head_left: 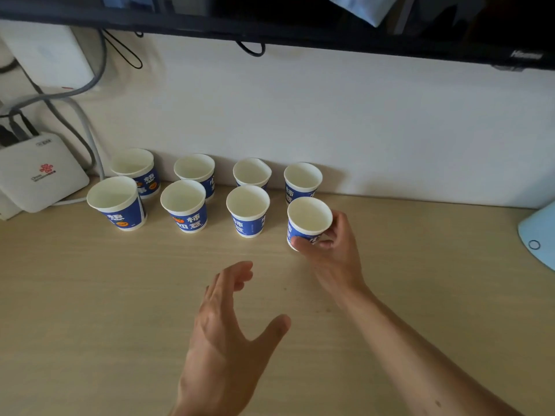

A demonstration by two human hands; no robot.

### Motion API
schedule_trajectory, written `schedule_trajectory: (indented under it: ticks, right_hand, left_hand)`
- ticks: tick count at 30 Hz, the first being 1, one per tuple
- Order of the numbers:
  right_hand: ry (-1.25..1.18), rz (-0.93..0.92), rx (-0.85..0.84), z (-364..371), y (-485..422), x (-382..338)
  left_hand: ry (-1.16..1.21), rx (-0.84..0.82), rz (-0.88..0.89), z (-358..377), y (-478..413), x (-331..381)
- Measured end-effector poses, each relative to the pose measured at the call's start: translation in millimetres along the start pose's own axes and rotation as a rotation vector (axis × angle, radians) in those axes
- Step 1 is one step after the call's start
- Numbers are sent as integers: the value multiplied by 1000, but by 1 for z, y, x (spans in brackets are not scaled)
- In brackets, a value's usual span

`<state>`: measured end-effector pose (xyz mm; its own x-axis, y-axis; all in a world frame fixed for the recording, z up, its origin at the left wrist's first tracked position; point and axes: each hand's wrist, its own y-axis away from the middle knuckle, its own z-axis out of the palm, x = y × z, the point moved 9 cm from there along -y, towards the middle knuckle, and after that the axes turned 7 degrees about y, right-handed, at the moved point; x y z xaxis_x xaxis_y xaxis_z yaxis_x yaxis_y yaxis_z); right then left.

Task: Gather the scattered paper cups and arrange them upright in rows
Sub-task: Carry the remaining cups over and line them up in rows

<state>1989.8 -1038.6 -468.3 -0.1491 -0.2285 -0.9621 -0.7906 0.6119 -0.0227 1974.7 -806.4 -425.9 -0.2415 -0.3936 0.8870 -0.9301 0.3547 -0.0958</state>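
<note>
Paper cup [309, 219], blue-printed outside and white inside, is held in the right grip [333, 250], thumb and fingers curled round its lower wall. It is upright at the right end of the near row. The fingers hide its base, so I cannot tell whether it rests on the table [105, 295]. Three front-row cups [248, 210] stand to the left of that grip and four back-row cups [251, 172] stand beyond it, all upright. The left grip [228, 331] hovers nearer the person, fingers spread, holding nothing.

The likeliest slip is in the release. An empty cup is light, and fingers drawn away carelessly could drag it out of line or tip it. The back-row cup just beyond the right grip is close enough for a knuckle or the held cup to knock it, and one fall might topple its neighbours. A hard squeeze would probably dent the thin wall.

The table is pale wood-grain laminate that looks smooth, so a nudged cup would likely slide. Beyond the rows is a white wall [330, 115], with the dark lower edge of a screen [300, 31] above. Far left of both grips lie a white router [39, 175] and grey cables [84, 124]. A pale blue object [540, 235] sits at the far right.
</note>
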Motion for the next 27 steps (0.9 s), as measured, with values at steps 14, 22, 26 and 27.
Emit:
schedule_trajectory:
  ticks: [14, 22, 26, 27]
  right_hand:
    - [79, 3, 94, 9, -16, 14]
    - [67, 1, 119, 6, -14, 9]
    - [89, 63, 173, -8, 5, 10]
    - [90, 89, 199, -15, 14, 9]
  left_hand:
    - [-13, 18, 50, -17, 5, -7]
    - [4, 41, 68, -22, 9, -8]
    - [48, 34, 87, -25, 14, -1]
    - [62, 25, 98, -25, 16, 2]
